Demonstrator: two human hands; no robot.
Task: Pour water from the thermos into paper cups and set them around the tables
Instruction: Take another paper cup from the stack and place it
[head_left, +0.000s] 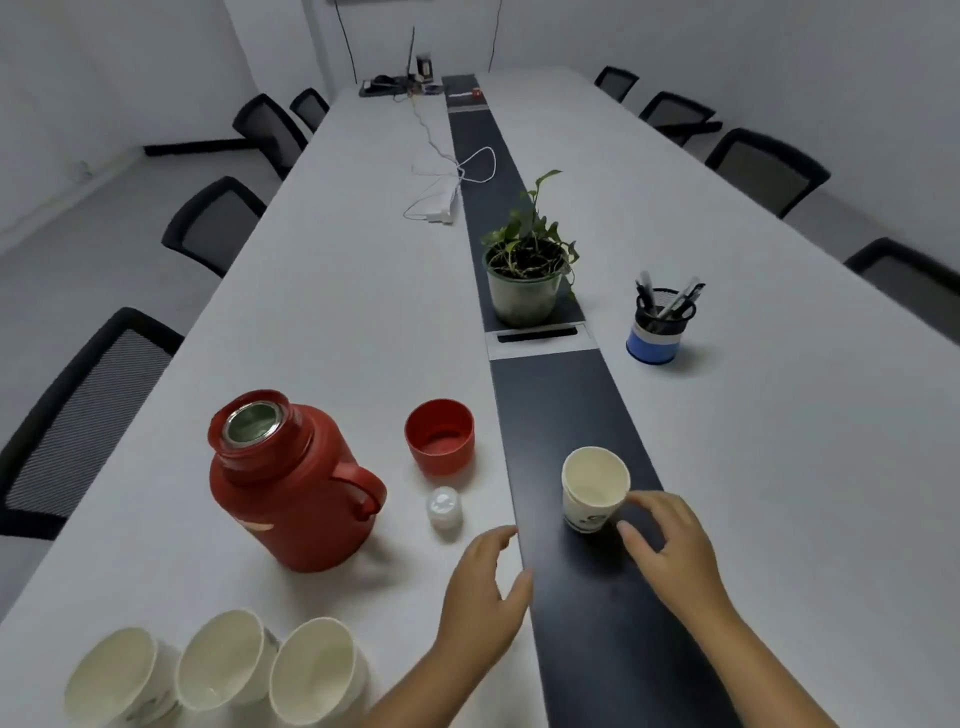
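Note:
A red thermos (291, 488) stands open on the white table, its steel mouth uncovered. Beside it sit its red cap (440, 435), upturned, and a small white stopper (444, 508). One paper cup (593, 488) stands upright on the black centre strip. My right hand (670, 545) is at that cup's right side, fingers loosely spread and fingertips at its wall, not closed round it. My left hand (485, 597) hovers relaxed over the table's near edge of the strip, holding nothing. Three more paper cups (218, 660) stand in a row at the near left.
A potted plant (527, 270) sits on the black strip (556, 395) beyond a cable hatch (537, 338). A blue pen holder (655, 327) stands to the right. A white power strip with cables (441, 202) lies farther back. Black chairs (78, 415) line both sides.

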